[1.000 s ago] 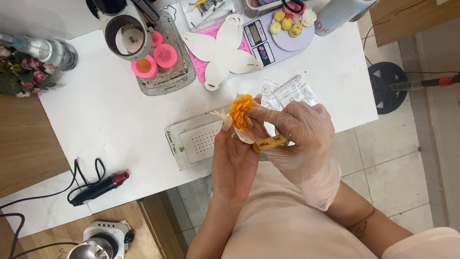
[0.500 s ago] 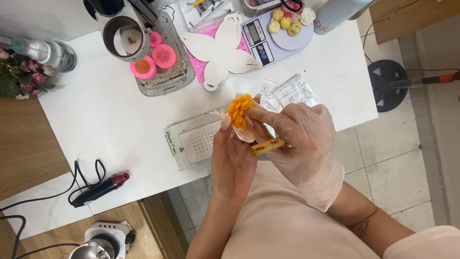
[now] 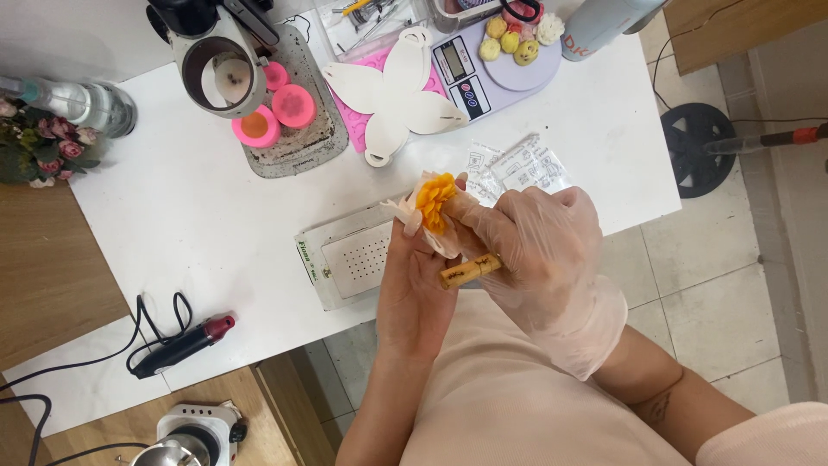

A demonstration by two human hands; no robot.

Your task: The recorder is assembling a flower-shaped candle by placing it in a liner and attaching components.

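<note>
My left hand [image 3: 416, 285], bare, cups a small orange flower-shaped piece [image 3: 434, 200] wrapped in a thin white sheet, held over the near edge of the white table [image 3: 172, 207]. My right hand [image 3: 539, 250], in a clear thin glove, grips a short wooden-handled tool [image 3: 468, 271] and presses its far end against the orange flower. The tool's tip is hidden behind the flower and my fingers. Both hands touch at the flower.
A white perforated box [image 3: 352, 259] lies under my hands. Clear plastic bags [image 3: 517, 164], white petal-shaped cutouts [image 3: 392, 86] on a pink mat, a kitchen scale [image 3: 483, 65] with small coloured flowers, pink moulds [image 3: 276, 112], a black-red heat tool [image 3: 177, 345] and a flower pot [image 3: 39, 142] sit around.
The hands stay in nearly the same spot; my right hand has turned the wooden tool slightly against the flower.
</note>
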